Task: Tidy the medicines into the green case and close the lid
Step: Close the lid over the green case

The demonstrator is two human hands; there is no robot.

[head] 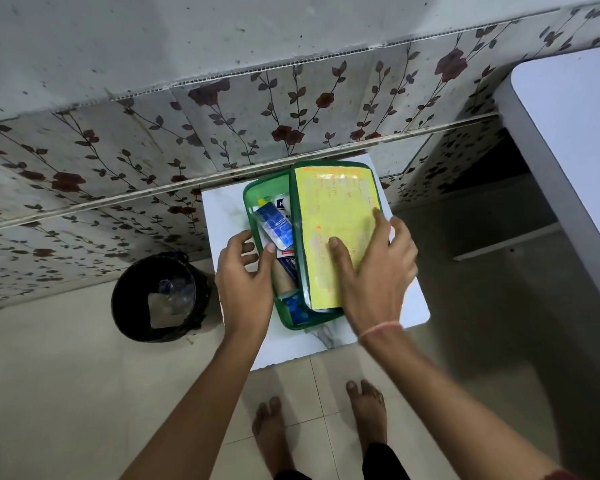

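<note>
The green case point(248, 199) rests on a small white marble-top table point(224, 209). Inside it lie medicines: a blue blister strip point(274, 225), a white box and a brown tube. Its lid point(336, 216), green-rimmed with a yellow label, covers the case's right part and leaves the left part uncovered. My right hand point(374, 271) lies flat on the lid, thumb on the label and fingers over its right edge. My left hand point(245, 275) holds the case's left wall, thumb inside by the medicines.
A black waste bin point(158, 296) with litter stands on the floor left of the table. A floral tiled wall rises behind. A white tabletop point(575, 140) juts in at the right. My bare feet stand on the tiled floor below the table.
</note>
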